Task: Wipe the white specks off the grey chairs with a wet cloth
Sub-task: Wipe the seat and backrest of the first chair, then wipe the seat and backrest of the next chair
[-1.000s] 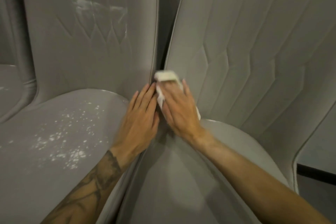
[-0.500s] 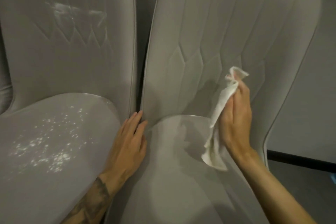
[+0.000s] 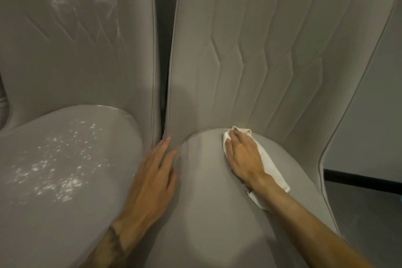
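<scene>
- Right hand (image 3: 243,159): we see it flat, pressing the white cloth (image 3: 269,166) onto the right chair seat (image 3: 213,202).
- Left hand (image 3: 150,183): spread, empty.
- White specks (image 3: 56,169): left chair seat (image 3: 65,213).
- Labels: perhaps none readable.

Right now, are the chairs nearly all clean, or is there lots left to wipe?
About halfway. The right chair's seat shows no specks, and the right hand presses the cloth flat near its back edge. The left hand rests between the chairs. Left to do: the left chair's seat is covered in white specks, and its backrest has a white smear.
</scene>
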